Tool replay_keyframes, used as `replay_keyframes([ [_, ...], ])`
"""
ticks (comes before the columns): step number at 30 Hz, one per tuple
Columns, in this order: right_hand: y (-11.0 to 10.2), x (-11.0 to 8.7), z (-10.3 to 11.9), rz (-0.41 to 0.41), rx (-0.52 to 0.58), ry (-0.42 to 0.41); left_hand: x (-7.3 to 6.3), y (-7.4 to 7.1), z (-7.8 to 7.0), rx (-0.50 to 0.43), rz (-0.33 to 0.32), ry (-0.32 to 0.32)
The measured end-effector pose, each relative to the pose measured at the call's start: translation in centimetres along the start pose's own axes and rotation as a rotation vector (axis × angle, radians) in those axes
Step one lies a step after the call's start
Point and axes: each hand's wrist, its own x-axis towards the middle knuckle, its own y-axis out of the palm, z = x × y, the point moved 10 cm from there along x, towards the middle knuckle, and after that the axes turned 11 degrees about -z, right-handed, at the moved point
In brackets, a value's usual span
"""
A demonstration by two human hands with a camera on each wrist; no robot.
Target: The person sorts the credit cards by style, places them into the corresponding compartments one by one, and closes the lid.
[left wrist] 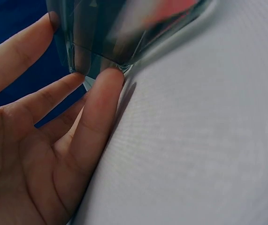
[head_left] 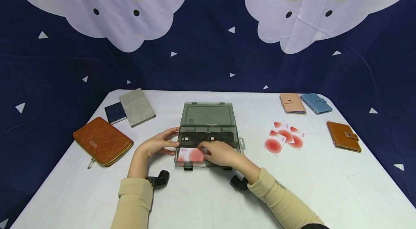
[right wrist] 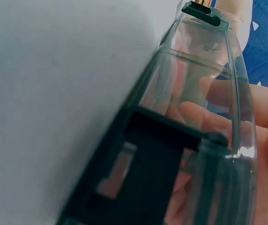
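Observation:
A translucent grey-green plastic box (head_left: 208, 115) stands on the table in the head view, its lid tipped back. In its front section lies a white card with red circles (head_left: 196, 155). My left hand (head_left: 157, 145) rests against the box's left side, thumb and fingers spread along the wall. In the left wrist view, the fingertips (left wrist: 109, 82) touch a lower corner of the clear wall. My right hand (head_left: 222, 152) reaches over the front section and pinches at the card's right edge. In the right wrist view, its fingers (right wrist: 218, 121) show partly through the clear wall.
Several red-patterned cards (head_left: 273, 145) lie right of the box. Pink (head_left: 291, 103), blue (head_left: 316, 103) and brown (head_left: 342, 135) card holders sit at the right. A quilted brown wallet (head_left: 102, 140), a grey notebook (head_left: 137, 107) and a dark blue booklet (head_left: 115, 112) lie at the left.

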Motion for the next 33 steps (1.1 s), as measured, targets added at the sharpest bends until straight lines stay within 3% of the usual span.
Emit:
replay_keyframes([
  [5,-1.3,-0.2,-0.1,-0.023,0.074,-0.004,0.1,-0.1,0.0,-0.001,0.001,0.000],
  [9,-4.0,-0.8,-1.1,-0.128,0.130,-0.015,0.1,-0.1,0.0,0.005,-0.002,-0.004],
  [15,-8.8,-2.7,-6.2,-0.339,0.119,0.050,0.2,-0.1,0.1,0.007,-0.011,-0.013],
  [18,-10.2,-4.1,-9.4,-0.385,0.103,0.097,0.2,-0.1,0.1,0.007,-0.014,-0.019],
  [25,-10.6,-7.5,-16.4,-0.286,0.027,0.301,0.2,-0.1,0.1,0.003,-0.020,-0.022],
  [33,-9.9,-10.2,-20.6,-0.126,-0.114,0.513,0.1,-0.1,0.2,0.003,-0.022,-0.024],
])
